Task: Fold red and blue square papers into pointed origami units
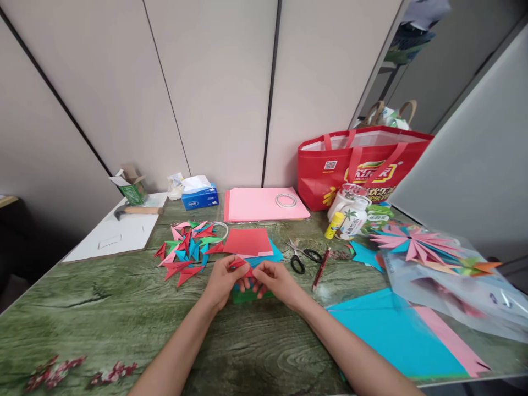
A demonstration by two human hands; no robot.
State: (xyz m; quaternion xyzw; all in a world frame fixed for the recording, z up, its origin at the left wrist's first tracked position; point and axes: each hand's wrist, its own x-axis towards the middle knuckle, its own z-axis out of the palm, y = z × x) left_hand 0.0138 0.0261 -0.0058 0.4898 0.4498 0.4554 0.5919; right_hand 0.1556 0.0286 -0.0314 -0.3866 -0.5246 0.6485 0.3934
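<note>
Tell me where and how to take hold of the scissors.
Probably best by the black handles, coming from the person's near right: the scissors lie flat, handles turned that way, while the blades point away from the person.

We see a blue tissue box (200, 198). Left of it we find a plastic packet (175, 188), just beside it, then an open green carton (135, 193) and a hammer (142, 210) lying on a white board (124, 236); well to its right, a red shopping bag (315, 179).
</note>
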